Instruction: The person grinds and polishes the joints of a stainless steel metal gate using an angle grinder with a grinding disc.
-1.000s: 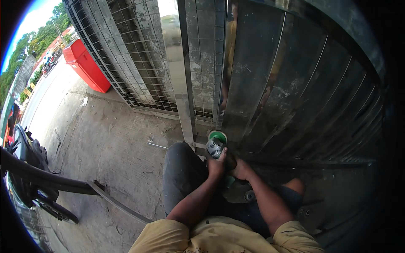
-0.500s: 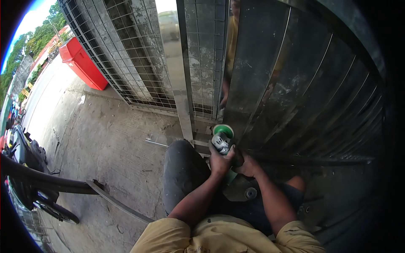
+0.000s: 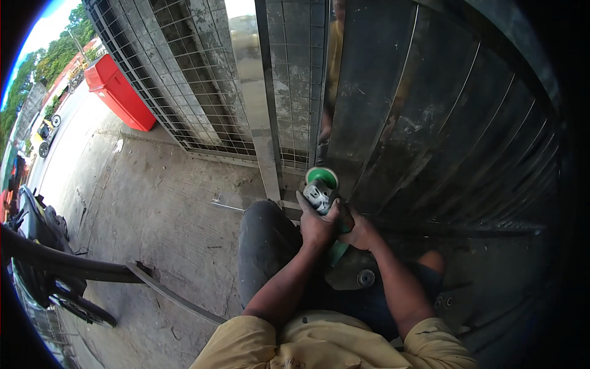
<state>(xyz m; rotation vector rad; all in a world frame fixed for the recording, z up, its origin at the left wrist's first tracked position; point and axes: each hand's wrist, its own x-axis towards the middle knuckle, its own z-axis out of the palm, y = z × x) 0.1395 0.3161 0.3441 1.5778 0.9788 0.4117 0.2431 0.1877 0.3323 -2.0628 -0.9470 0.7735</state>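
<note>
green plastic and bare grey metal mark the angle grinder (image 3: 322,195), held low against the foot of a dark sheet-metal gate (image 3: 430,123). in the head view the left hand (image 3: 317,225) is wrapped over the tool's body just behind the silver gear head, fingers curled tight round it and the thumb lying up along the side. the right hand (image 3: 361,234) sits just beside it, a little further back, closed round the rear of the body where a strip of green casing shows below the palm. both forearms run up from the bottom of the view and meet at the tool, elbows bent, in sleeves of a tan shirt (image 3: 319,344). the green disc guard (image 3: 322,178) points away from the person, close to the seam where the gate meets a steel post (image 3: 255,111); whether the disc touches the metal cannot be told.

the person crouches, with a knee in dark trousers (image 3: 265,246) just left of the hands. the ground is rough, stained concrete (image 3: 153,209), with a thin metal rod (image 3: 228,207) lying near the post. wire mesh panels (image 3: 184,74) stand to the left of the post, and a red bin (image 3: 117,92) stands beyond them beside a sunlit road (image 3: 55,141). a parked motorcycle (image 3: 43,246) fills the left edge, and a bent steel bar (image 3: 172,295) lies on the concrete near it.
</note>
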